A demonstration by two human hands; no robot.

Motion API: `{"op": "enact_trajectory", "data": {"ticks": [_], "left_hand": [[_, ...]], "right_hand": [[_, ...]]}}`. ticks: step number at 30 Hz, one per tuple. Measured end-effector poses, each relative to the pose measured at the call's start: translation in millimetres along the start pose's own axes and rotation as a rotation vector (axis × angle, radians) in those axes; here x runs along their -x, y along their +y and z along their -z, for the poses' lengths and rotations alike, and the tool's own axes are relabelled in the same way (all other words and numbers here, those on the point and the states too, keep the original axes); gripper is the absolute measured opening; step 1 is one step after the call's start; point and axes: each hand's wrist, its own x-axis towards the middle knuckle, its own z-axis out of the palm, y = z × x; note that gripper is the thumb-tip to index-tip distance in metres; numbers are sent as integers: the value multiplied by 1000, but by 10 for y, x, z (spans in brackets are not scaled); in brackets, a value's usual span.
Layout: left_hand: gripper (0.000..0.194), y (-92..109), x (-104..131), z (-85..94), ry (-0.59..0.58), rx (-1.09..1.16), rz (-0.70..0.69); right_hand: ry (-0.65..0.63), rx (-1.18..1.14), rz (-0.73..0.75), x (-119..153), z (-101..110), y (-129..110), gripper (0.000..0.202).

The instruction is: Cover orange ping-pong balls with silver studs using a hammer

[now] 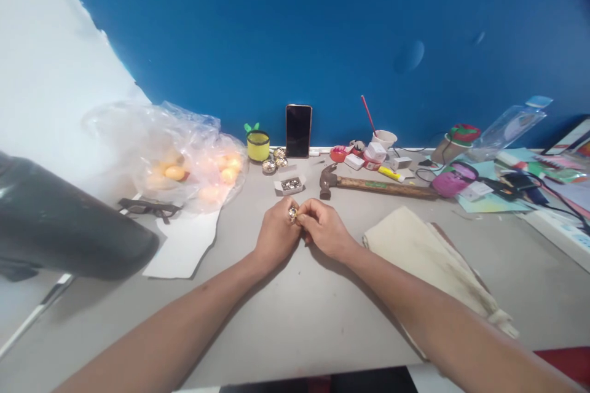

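Observation:
My left hand (279, 230) is closed around a small ball (292, 214) with shiny silver studs and a little yellow showing. My right hand (325, 227) pinches at the ball's right side. Whatever sits between those fingertips is too small to make out. Just beyond my hands lies an open small box (291, 185) full of silver thumbtacks. Several similar shiny studded balls (269, 166) rest behind it, beside a yellow mesh cup (258, 146). A claw hammer (382, 186) lies to the right of the box.
A clear plastic bag (193, 135) with yellow round objects, eyeglasses (150, 207) and white paper (188, 249) are at left, near a dark cylinder (69, 221). A phone (298, 131) leans on the blue wall. Folded cloth (415, 258) lies at right, before a tilted bottle (511, 129).

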Motion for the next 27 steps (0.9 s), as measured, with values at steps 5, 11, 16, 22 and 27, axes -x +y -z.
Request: {"op": "enact_trajectory", "data": {"ticks": [5, 11, 16, 22, 27], "left_hand": [[13, 9, 14, -7, 27, -15, 6], [13, 44, 27, 6, 37, -28, 17], [10, 36, 29, 22, 26, 36, 35], [9, 36, 40, 31, 14, 56, 31], [8, 53, 48, 39, 6, 65, 17]], "right_hand": [[3, -86, -81, -22, -30, -1, 9], [1, -142, -126, -60, -50, 48, 13], [-113, -229, -147, -103, 41, 37, 21], [-184, -325, -205, -126, 111, 17, 37], [-150, -358, -217, -118, 100, 17, 39]]}}
